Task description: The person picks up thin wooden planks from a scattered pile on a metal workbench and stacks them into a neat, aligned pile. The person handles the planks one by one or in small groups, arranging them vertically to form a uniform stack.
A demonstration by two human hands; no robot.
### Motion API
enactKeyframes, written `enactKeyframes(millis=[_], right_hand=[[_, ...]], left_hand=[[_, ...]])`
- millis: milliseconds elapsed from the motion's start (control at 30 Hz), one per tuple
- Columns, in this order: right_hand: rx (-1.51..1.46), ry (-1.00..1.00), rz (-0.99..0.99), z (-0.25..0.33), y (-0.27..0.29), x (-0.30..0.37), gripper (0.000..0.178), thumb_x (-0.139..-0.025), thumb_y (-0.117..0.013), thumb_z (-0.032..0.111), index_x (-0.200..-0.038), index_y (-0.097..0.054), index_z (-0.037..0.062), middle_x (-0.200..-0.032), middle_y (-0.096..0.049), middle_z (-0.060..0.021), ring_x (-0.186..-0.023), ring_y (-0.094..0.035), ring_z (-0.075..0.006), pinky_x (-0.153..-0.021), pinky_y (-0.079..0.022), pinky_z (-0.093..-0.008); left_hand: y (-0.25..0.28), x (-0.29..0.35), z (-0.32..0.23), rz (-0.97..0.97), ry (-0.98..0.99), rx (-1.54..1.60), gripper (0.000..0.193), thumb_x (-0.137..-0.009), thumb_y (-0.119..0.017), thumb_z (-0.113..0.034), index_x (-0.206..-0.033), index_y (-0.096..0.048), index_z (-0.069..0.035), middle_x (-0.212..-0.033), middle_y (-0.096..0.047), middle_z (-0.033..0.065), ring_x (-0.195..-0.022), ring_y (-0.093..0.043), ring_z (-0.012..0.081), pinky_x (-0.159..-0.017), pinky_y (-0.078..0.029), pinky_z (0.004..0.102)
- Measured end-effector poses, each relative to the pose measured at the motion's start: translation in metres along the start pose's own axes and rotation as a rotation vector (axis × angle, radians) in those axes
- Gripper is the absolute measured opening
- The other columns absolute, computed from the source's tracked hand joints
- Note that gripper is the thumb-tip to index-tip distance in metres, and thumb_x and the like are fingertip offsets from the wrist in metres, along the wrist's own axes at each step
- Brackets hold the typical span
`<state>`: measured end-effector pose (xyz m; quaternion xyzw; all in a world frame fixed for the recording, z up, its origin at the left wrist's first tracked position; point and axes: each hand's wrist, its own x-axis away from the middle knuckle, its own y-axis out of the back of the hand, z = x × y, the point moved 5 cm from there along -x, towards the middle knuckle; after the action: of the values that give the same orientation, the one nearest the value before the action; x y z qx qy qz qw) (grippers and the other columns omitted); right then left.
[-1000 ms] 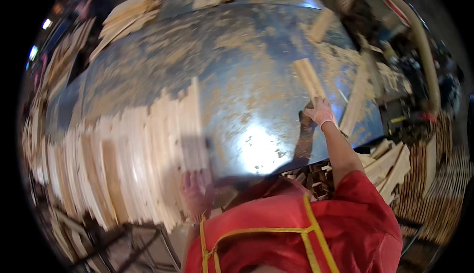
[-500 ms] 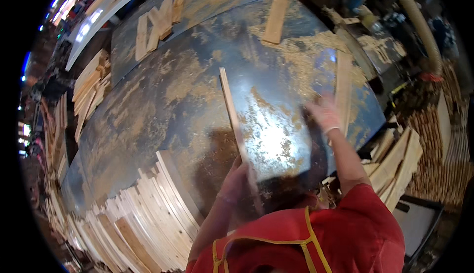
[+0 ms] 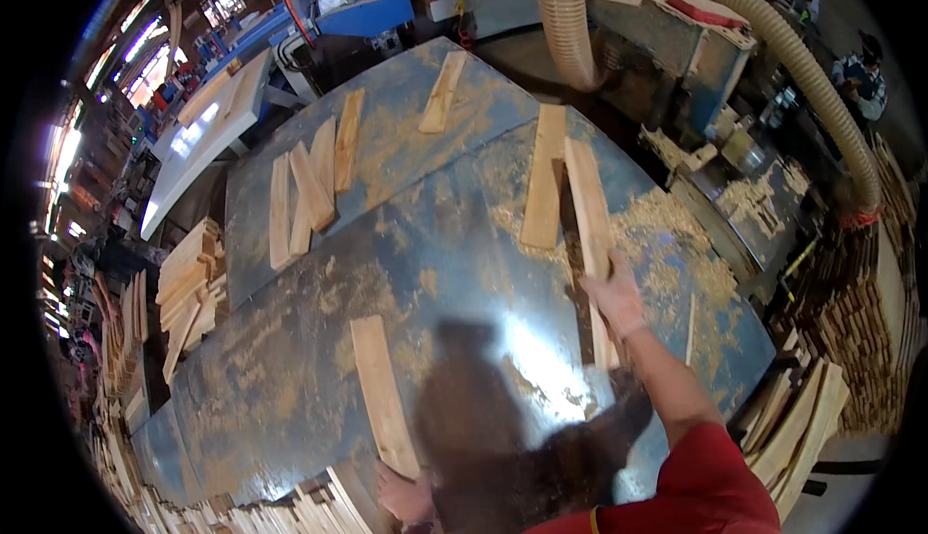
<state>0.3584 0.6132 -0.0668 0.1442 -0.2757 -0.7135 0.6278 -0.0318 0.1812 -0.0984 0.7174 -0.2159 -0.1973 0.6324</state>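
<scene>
In my left hand (image 3: 406, 493), low in the view, is the near end of a pale wooden board (image 3: 383, 389); the board points away over the metal table (image 3: 290, 360). My right hand (image 3: 616, 294) grips a second wooden board (image 3: 589, 205) by its near half, the board tilted on its edge above the table with a dark shadow along its left side. Just left of that one, a third board (image 3: 543, 181) lies flat on the tabletop. A thin wood strip (image 3: 690, 329) is right of my right hand.
Several boards (image 3: 307, 191) lie on the table's far left part. Pale strips (image 3: 319, 510) are stacked along the near edge. Sawdust (image 3: 677, 244) covers the right side. A machine with a ribbed hose (image 3: 773, 36) stands beyond, and stacked wood (image 3: 851, 321) is at right.
The view has tilted up toward the far side. My left hand's board has turned from its edge to show its broad face. My right hand, empty before, now holds a board.
</scene>
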Motion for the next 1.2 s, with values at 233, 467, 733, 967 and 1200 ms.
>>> enactKeyframes(millis=[233, 467, 733, 967, 1200], right_hand=[[0.352, -0.126, -0.097, 0.11, -0.115, -0.16, 0.099, -0.079, -0.085, 0.047, -0.163, -0.043, 0.0136, -0.151, -0.056, -0.0265, -0.141, -0.057, -0.0395, -0.113, -0.05, -0.0496], [0.445, -0.151, -0.069, 0.083, -0.103, -0.136, 0.108, -0.077, -0.084, 0.028, -0.17, -0.031, 0.0161, -0.147, -0.058, -0.024, -0.137, -0.059, -0.0405, -0.113, -0.05, -0.0504], [-0.676, -0.061, 0.479, -0.009, -0.053, 0.121, 0.078, -0.092, -0.07, 0.008, -0.164, -0.04, 0.0008, -0.124, -0.07, -0.0164, -0.098, -0.071, -0.0263, -0.083, -0.062, -0.0372], [-0.781, -0.061, 0.973, -0.025, -0.085, 0.412, 0.094, -0.091, -0.074, 0.02, -0.171, -0.027, 0.0071, -0.136, -0.062, -0.0137, -0.116, -0.065, -0.0275, -0.1, -0.056, -0.0403], [0.565, 0.146, 1.78, -0.021, -0.169, 0.583, 0.097, -0.096, -0.076, 0.05, -0.166, -0.035, -0.0038, -0.155, -0.055, -0.0312, -0.148, -0.05, -0.0384, -0.125, -0.037, -0.0387]], left_hand=[[-0.031, 0.002, 0.013, 0.091, -0.074, -0.182, 0.122, -0.084, -0.068, -0.081, -0.172, -0.026, -0.008, -0.158, -0.053, 0.0234, -0.14, -0.056, 0.0411, -0.116, -0.041, 0.0629], [-0.035, 0.005, 0.018, 0.381, 0.176, -0.024, 0.116, -0.084, -0.07, -0.077, -0.168, -0.035, -0.005, -0.144, -0.064, 0.0226, -0.134, -0.06, 0.04, -0.114, -0.044, 0.0614], [-0.008, -0.006, 0.021, 0.144, -0.035, 0.21, 0.083, -0.073, -0.088, -0.041, -0.143, -0.058, -0.006, -0.115, -0.07, 0.022, -0.102, -0.068, 0.0442, -0.087, -0.056, 0.0542], [0.017, 0.117, 0.054, 0.721, 0.513, 1.577, 0.054, -0.102, -0.072, -0.032, -0.149, -0.061, -0.008, -0.138, -0.067, 0.0099, -0.129, -0.06, 0.0224, -0.11, -0.046, 0.0382], [0.104, 0.24, 0.177, 0.01, -0.355, 0.572, 0.029, -0.093, -0.068, -0.033, -0.092, -0.065, -0.004, -0.103, -0.069, 0.018, -0.101, -0.067, 0.0413, -0.086, -0.053, 0.0544]])
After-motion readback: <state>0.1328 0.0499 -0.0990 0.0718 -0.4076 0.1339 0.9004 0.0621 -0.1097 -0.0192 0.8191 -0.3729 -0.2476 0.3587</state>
